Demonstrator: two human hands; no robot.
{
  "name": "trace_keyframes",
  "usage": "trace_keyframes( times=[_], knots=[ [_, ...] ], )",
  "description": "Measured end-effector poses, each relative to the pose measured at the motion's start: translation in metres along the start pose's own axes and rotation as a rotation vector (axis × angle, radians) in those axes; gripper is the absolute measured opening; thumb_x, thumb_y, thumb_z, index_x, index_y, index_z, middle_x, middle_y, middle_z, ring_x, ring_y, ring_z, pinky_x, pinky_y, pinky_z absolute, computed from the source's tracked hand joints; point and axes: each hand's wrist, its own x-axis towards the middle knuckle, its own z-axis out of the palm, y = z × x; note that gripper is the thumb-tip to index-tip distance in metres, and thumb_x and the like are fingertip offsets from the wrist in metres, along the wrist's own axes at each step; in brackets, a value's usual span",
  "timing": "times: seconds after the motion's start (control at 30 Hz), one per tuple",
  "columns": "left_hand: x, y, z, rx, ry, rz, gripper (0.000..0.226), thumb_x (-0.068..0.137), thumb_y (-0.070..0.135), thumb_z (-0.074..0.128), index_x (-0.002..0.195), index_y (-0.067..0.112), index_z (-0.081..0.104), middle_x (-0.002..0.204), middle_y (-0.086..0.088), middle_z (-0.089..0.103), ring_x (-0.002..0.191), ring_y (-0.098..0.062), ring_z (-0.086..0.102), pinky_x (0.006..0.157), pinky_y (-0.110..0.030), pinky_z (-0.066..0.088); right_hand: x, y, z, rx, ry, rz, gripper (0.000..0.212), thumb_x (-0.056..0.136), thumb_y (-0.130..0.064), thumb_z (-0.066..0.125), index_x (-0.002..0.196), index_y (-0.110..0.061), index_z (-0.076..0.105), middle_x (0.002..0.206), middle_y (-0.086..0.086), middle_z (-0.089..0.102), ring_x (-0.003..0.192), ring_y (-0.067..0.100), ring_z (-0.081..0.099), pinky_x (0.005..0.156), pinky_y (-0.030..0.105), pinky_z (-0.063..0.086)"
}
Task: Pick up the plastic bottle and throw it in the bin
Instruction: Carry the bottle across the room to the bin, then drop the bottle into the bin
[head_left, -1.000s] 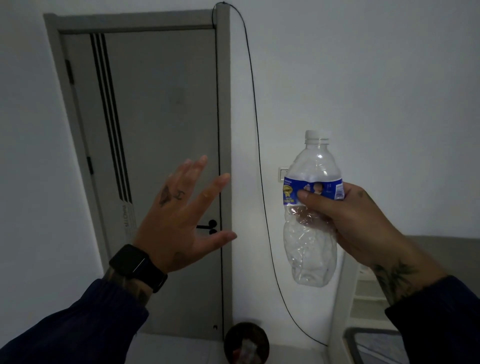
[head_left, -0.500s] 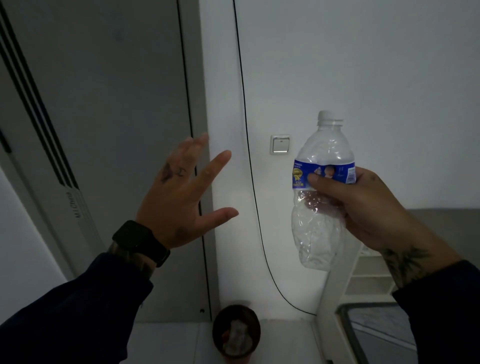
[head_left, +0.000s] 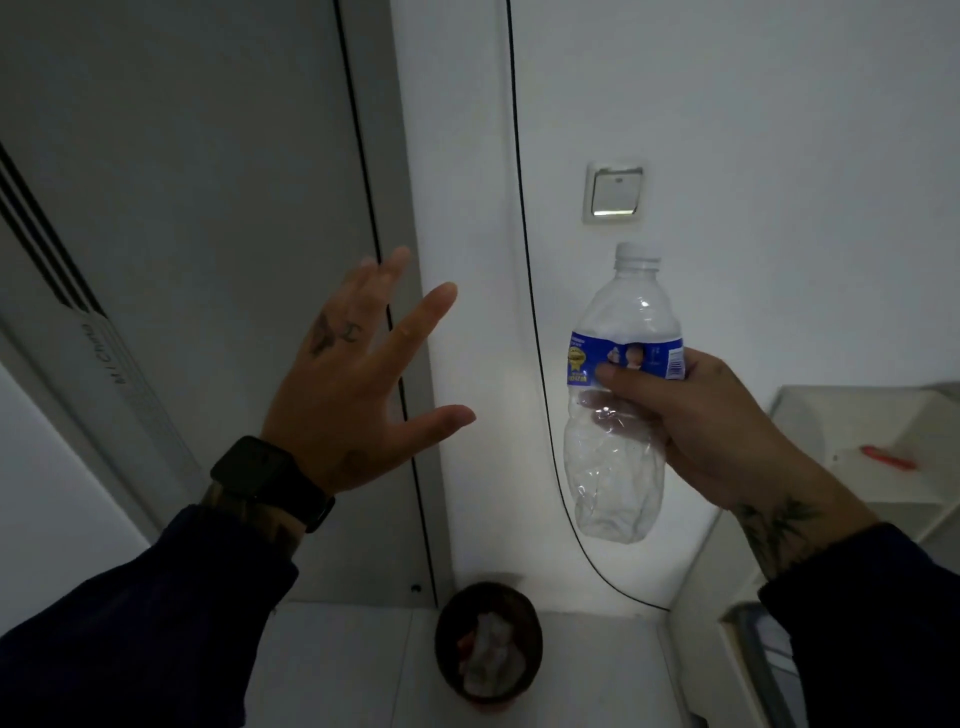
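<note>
1. Held upright in right hand (head_left: 717, 436), right of centre: plastic bottle (head_left: 618, 410), cap uppermost.
2. Raised left of bottle, apart from it, fingers spread: left hand (head_left: 353, 384).
3. Stood on floor below, between both hands, at wall foot: bin (head_left: 488, 642), crumpled waste inside.
4. Mounted on wall above bottle: switch (head_left: 614, 191).
5. Stood behind left hand: door (head_left: 208, 208).
6. Stood at far right: shelf unit (head_left: 883, 467).

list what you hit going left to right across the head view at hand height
door → left hand → black cable → plastic bottle → right hand → white shelf
</note>
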Motion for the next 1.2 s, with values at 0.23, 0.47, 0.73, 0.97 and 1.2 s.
trace_keyframes(
  times=[0.23, 0.47, 0.73, 0.97, 1.2],
  knots=[
    [-0.088, -0.012, 0.144, -0.003, -0.07, -0.043, 0.091, 0.078, 0.083, 0.034, 0.153, 0.037, 0.009, 0.165, -0.012, 0.009, 0.152, -0.034, 0.006, 0.118, -0.056, 0.019, 0.032, 0.167, -0.006, -0.005, -0.031, 0.067, 0.028, 0.085, 0.0, 0.07, 0.113, -0.004, 0.069, 0.102, 0.022, 0.076, 0.093, 0.034, 0.074, 0.081, 0.042, 0.06],
    [-0.213, -0.022, 0.302, -0.013, -0.068, -0.047, 0.09, 0.079, 0.081, 0.037, 0.153, 0.035, 0.012, 0.163, -0.014, 0.015, 0.151, -0.035, 0.009, 0.119, -0.052, 0.017, 0.046, 0.385, -0.019, 0.031, -0.029, 0.179, 0.037, 0.076, 0.009, 0.068, 0.111, -0.004, 0.069, 0.104, 0.021, 0.075, 0.092, 0.033, 0.073, 0.078, 0.04, 0.059],
    [-0.333, -0.035, 0.434, 0.017, -0.101, -0.077, 0.089, 0.081, 0.081, 0.036, 0.153, 0.035, 0.013, 0.163, -0.012, 0.015, 0.151, -0.033, 0.009, 0.119, -0.051, 0.019, 0.054, 0.617, -0.025, 0.089, 0.019, 0.369, 0.035, 0.076, 0.014, 0.056, 0.106, 0.0, 0.068, 0.093, 0.026, 0.072, 0.081, 0.035, 0.07, 0.075, 0.042, 0.057],
    [-0.385, -0.049, 0.483, 0.038, -0.151, -0.133, 0.089, 0.08, 0.081, 0.035, 0.153, 0.04, 0.007, 0.165, -0.008, 0.011, 0.152, -0.029, 0.004, 0.119, -0.047, 0.015, 0.057, 0.748, -0.022, 0.105, 0.082, 0.527, 0.031, 0.081, 0.014, 0.056, 0.109, 0.004, 0.065, 0.096, 0.027, 0.07, 0.084, 0.039, 0.068, 0.076, 0.042, 0.056],
    [-0.398, -0.059, 0.501, 0.044, -0.178, -0.14, 0.088, 0.08, 0.081, 0.036, 0.153, 0.037, 0.012, 0.164, -0.009, 0.013, 0.152, -0.03, 0.008, 0.118, -0.047, 0.016, 0.068, 0.801, -0.017, 0.134, 0.059, 0.59, 0.041, 0.078, 0.005, 0.068, 0.118, -0.002, 0.06, 0.102, 0.026, 0.069, 0.088, 0.039, 0.068, 0.07, 0.044, 0.059]
  ],
)
